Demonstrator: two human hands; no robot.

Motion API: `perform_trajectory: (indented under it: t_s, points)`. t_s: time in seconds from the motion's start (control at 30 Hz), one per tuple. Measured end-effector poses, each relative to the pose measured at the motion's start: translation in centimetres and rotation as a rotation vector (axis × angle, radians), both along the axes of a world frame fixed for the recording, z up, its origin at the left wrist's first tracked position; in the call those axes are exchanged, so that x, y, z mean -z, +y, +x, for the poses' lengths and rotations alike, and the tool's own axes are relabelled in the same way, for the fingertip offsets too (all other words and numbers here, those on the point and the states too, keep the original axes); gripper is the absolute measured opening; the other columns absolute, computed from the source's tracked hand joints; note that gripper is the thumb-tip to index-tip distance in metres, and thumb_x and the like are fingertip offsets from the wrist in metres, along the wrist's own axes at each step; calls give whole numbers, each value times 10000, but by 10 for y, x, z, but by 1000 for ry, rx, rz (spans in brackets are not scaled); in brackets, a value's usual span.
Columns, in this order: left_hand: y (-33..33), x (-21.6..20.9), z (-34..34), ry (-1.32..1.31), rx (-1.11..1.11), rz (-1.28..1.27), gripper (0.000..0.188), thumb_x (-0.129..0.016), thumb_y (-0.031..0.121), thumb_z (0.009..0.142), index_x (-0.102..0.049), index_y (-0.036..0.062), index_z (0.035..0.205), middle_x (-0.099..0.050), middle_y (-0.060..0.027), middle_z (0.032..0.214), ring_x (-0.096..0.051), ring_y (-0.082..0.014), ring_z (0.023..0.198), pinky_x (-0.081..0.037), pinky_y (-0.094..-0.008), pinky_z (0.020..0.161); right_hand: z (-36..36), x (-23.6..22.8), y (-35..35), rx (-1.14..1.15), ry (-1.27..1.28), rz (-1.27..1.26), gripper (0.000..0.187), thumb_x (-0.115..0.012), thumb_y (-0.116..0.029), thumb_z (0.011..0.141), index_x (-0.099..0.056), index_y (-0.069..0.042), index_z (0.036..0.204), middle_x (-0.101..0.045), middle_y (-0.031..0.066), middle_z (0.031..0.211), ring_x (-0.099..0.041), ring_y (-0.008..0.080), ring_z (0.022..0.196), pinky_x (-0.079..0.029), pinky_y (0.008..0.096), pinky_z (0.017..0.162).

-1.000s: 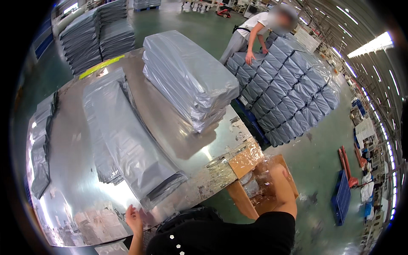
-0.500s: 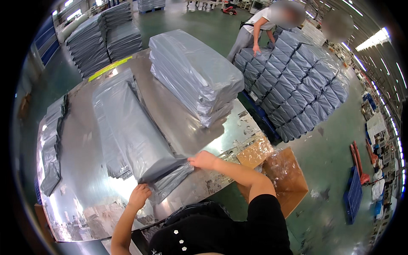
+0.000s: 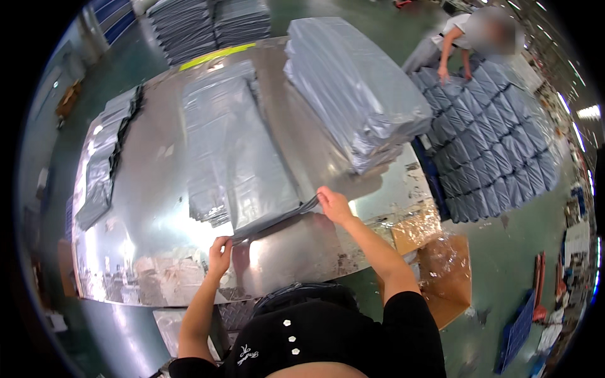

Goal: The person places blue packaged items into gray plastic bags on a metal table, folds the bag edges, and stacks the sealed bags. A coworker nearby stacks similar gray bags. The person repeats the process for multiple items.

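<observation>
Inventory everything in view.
Top bag: 1, grey, mid-table
Lower bags: several, grey, left of it
Folded pile: 1, grey, table left
Tall stack: 1, grey, table right
Table: 1, silver, centre
Strip: 1, yellow, far edge
Carton: 1, brown, beside table
Load: 1, grey, upper right
Co-worker: 1, white top, behind load
Stacks: 2, grey, behind table
Pallet: 1, blue, lower right
Left hand: 1, bare, bag's left corner
Right hand: 1, bare, right corner

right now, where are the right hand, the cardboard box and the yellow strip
Right hand (image 3: 334, 206): head view, back of the hand
Cardboard box (image 3: 450, 293): head view, on its wall
Yellow strip (image 3: 217, 56): head view, near its middle
</observation>
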State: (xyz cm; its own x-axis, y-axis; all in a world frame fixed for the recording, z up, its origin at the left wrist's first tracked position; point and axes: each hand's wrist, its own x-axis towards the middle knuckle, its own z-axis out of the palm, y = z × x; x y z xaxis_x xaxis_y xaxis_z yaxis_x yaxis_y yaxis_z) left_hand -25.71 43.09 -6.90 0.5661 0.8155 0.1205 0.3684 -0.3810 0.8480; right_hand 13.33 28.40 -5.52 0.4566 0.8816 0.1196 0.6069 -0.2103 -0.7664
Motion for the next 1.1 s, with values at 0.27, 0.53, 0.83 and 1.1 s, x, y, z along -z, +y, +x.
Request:
perform_trajectory:
  t_s: [0.27,0.53,0.83,1.1]
  points:
    - [13,41,76,-496,-360,-673,212,-435,170,999,-570,21,1066,-568,-40,1027,-485,-115,966,-381,-251,890,-26,91,85,238,90,35,242,-500,-267,963,-534,-29,996,-621,224,861,-605,416,840,-459,469,716]
    - [33,3,103,-869,-284,-1148,712,-567,507,884,-356,129,1450,-429,-75,1423,-403,-282,1305,-353,-427,1073,-49,33,119,139,854,41,848,-658,-437,823,-311,17,1450,-429,205,1412,-426,307,1282,-340,390,1050]
    - [-21,-194,162,-949,-210,-855,612,-587,281,899,-347,78,1424,-432,-92,1384,-463,-261,1232,-404,-423,1024,-1,-206,48,-4,899,420,655,-608,-219,804,-439,-2,1399,-572,102,1212,-534,168,1056,-381,277,949]
    - [-79,-292,247,-970,150,-842,906,-645,243,882,-36,63,1529,-338,-135,1460,-388,-248,1290,-261,-371,1110,75,-313,-39,57,482,858,606,-534,-302,822,-487,1,1345,-604,71,1110,-551,151,1031,-414,300,916]
